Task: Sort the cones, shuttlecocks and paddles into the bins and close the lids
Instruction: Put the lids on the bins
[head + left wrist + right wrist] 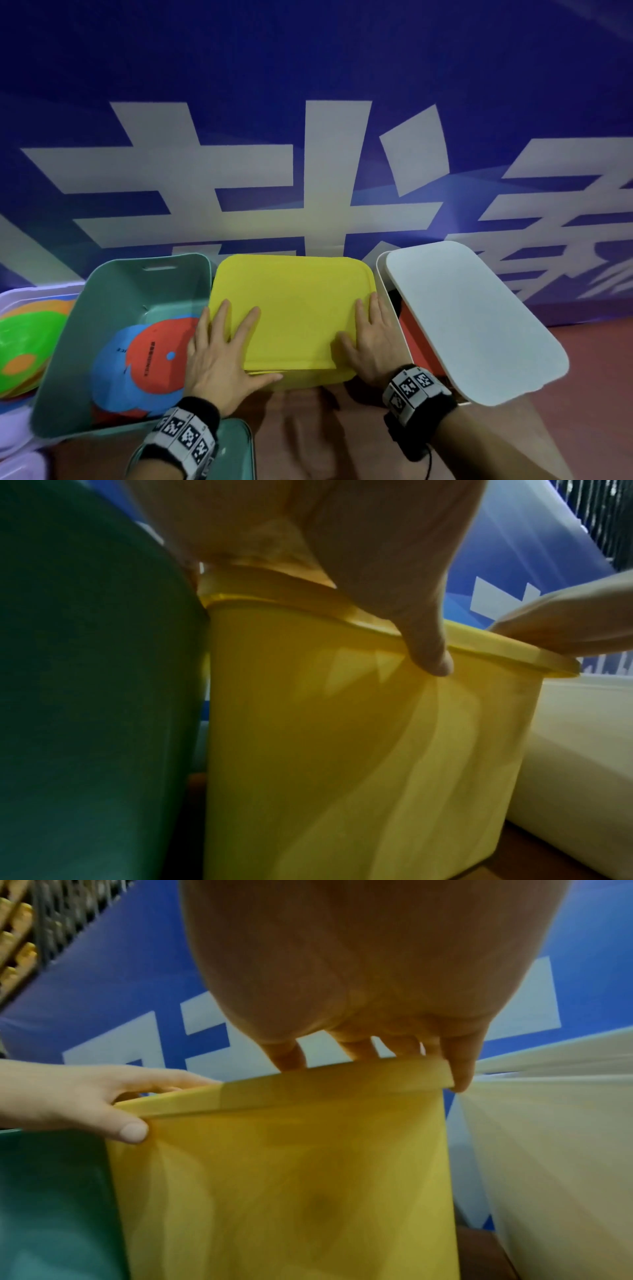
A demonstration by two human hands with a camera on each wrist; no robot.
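Head view: a blue banner with large white characters, cut off by the frame and not readable as words, fills the upper half. Below it three bins stand in a row. In the centre the yellow bin has its yellow lid on top. The left hand lies flat on the lid's lower left corner, fingers spread and straight; the right hand lies flat on its lower right corner, fingers straight too. At lower left the green bin is open and holds red and blue paddles with small black print too blurred to read. Its green lid lies at the bottom edge. At right the white bin has its white lid resting askew, leaving a gap. At far left a stack of flat cones, green and orange, sits in a pale tray. Both wrists wear bands with black-and-white square codes.

Left wrist view: the left thumb hangs over the yellow rim, against the bin wall.

Right wrist view: the right fingertips rest on the lid's edge, nothing clasped.
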